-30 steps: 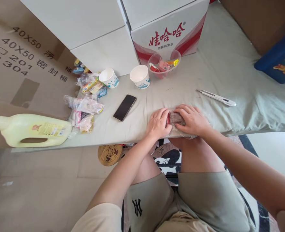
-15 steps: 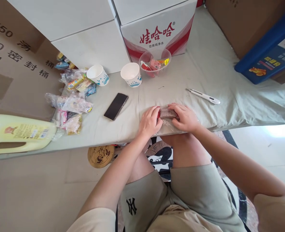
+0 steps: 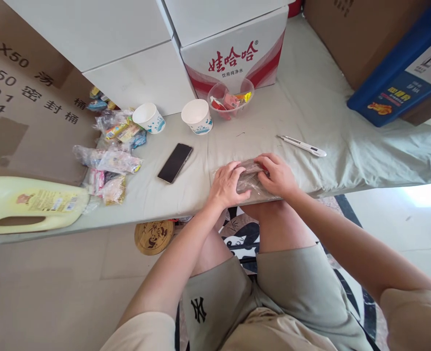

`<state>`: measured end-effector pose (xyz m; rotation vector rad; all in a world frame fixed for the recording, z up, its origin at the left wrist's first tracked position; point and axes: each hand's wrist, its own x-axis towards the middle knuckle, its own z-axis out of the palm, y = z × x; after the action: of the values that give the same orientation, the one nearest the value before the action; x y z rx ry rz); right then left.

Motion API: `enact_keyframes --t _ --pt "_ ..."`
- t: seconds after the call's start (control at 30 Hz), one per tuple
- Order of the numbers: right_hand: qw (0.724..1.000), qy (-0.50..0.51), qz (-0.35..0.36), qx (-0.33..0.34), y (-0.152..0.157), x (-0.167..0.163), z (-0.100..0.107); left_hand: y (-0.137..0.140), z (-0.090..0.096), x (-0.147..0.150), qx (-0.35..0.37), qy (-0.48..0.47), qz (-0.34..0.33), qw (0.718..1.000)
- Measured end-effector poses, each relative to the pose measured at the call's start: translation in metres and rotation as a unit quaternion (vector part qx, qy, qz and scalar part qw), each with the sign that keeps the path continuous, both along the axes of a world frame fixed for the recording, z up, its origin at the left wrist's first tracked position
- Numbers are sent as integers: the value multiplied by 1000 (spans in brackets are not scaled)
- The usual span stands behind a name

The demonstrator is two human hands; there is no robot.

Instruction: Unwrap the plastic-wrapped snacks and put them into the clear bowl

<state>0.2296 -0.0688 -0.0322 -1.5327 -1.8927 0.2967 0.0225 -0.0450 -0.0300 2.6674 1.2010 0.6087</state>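
Observation:
A crinkled, see-through plastic bag [image 3: 251, 176] with a brownish look lies at the front edge of the cloth-covered table, between my two hands. My left hand [image 3: 229, 185] presses on its left side, fingers curled over the plastic and thumb pointing along the near edge. On the other side, my right hand [image 3: 276, 174] grips the bag with thumb and fingers bent round a fold. What the bag holds, if anything, I cannot make out. Behind my right hand lies a white utility knife [image 3: 302, 145], and a black phone [image 3: 175, 163] lies to the left.
Two paper cups [image 3: 196, 117] and a clear bowl [image 3: 231, 99] of small wrapped packets stand before white cartons [image 3: 237, 63]. Plastic-wrapped snacks [image 3: 116, 158] and a pale yellow jug [image 3: 32, 204] are at left. A blue container [image 3: 401, 78] stands at right.
The bag has spread out wider and looser toward me; earlier it was a narrow folded strip with red at its left end. My left thumb has moved out to the right. The view has shifted slightly.

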Motion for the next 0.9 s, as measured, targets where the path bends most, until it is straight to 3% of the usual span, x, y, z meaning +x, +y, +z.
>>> enact_keyframes --t 0.23,0.33,0.5,0.77,0.9 --pt "996 91 1 9 -2 7 0 0 2 -4 50 -34 -23 998" --pt "988 151 -20 -14 -1 14 1 1 9 -7 57 -77 4 995" --pt "972 217 -66 -52 3 20 1 2 32 -7 -45 -102 5 994" --pt "968 223 -77 -88 2 16 10 9 64 -10 -136 -100 39 985" --pt "956 250 20 -153 6 25 22 11 71 -7 -156 -76 57 983"
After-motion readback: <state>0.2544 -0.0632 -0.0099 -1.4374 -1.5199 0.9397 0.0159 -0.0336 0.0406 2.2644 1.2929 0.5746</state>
